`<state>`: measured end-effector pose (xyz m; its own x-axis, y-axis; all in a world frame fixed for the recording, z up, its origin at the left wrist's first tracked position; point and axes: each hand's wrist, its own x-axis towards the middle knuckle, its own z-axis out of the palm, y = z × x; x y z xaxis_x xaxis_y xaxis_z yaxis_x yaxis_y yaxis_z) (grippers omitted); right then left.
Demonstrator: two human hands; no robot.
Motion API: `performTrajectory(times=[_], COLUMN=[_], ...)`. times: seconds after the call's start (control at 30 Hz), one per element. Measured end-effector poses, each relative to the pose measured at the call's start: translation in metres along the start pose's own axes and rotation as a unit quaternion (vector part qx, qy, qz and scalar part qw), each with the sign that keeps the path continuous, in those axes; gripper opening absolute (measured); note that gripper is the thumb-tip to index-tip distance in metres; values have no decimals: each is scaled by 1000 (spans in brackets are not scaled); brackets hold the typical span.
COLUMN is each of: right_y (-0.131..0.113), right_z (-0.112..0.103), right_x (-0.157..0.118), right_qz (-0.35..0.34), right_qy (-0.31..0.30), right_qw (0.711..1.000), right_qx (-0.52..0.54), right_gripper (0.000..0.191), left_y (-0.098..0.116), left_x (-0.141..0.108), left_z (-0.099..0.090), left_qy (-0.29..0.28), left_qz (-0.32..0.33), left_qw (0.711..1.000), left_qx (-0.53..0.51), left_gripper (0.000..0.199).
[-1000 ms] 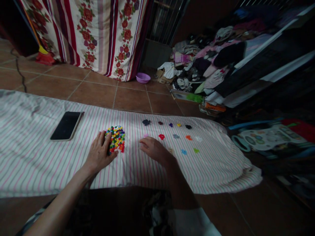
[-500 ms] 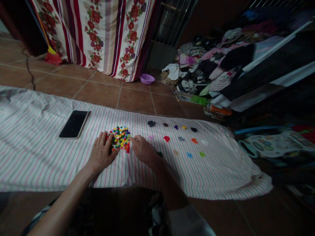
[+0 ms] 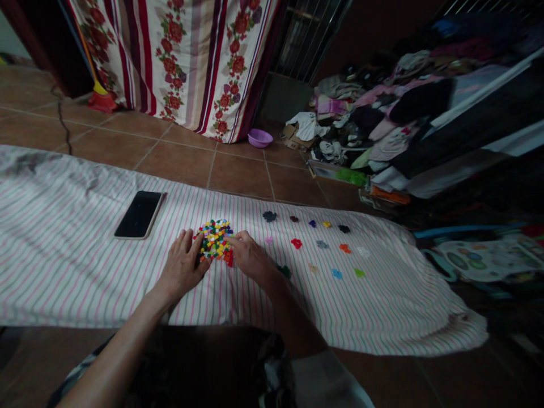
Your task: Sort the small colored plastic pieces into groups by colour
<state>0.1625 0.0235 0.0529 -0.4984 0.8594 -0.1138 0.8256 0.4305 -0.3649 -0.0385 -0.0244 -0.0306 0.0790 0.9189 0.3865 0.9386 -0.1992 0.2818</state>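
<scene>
A pile of small multicoloured pieces [image 3: 217, 241] lies on the striped cloth between my hands. My left hand [image 3: 183, 263] rests open along the pile's left side, fingers spread and fingertips touching the nearest pieces. At the right edge of the pile, my right hand [image 3: 251, 258] has its index finger reaching in and the other fingers curled. Its thumb is hidden, and whatever its fingertips hold is too small to make out. Right of it lie small single-colour groups, among them dark grey pieces [image 3: 269, 216], red pieces [image 3: 296, 243], orange pieces [image 3: 344, 248] and light blue pieces [image 3: 336, 273].
A phone [image 3: 139, 215] lies on the striped cloth [image 3: 76, 255] at the left. Dark green pieces [image 3: 284, 271] sit beside my right forearm. Beyond the cloth are a purple basin [image 3: 259, 138], a floral curtain [image 3: 195, 68], a broom [image 3: 102, 101] and heaped clothes [image 3: 374, 107].
The whole view has shifted slightly, so everything appears a little further right. Both hands stay at the pile, with my right index finger still at its right edge.
</scene>
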Motion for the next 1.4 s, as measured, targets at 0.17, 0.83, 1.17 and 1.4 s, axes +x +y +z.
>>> performTrajectory(times=[0.17,0.83,1.17,1.4], right_y=[4,2,-3,-7], right_z=[9,23,19,16], right_x=[8,25,27,29], right_qz=[23,19,26,44], right_qy=[51,118,108,94], right_qw=[998,993,994,995], right_qx=[11,-18,7,1], right_gripper=[38,35,30,28], left_y=[0,4,2,3], left_x=[0,0,-1,0], left_z=[2,3,8,5], left_qy=[11,15,21,7], left_qz=[3,-3,-8,-10], left_qw=[1000,1000,1000,1000], left_qx=[3,-7,2,1], left_gripper=[60,58,58,59])
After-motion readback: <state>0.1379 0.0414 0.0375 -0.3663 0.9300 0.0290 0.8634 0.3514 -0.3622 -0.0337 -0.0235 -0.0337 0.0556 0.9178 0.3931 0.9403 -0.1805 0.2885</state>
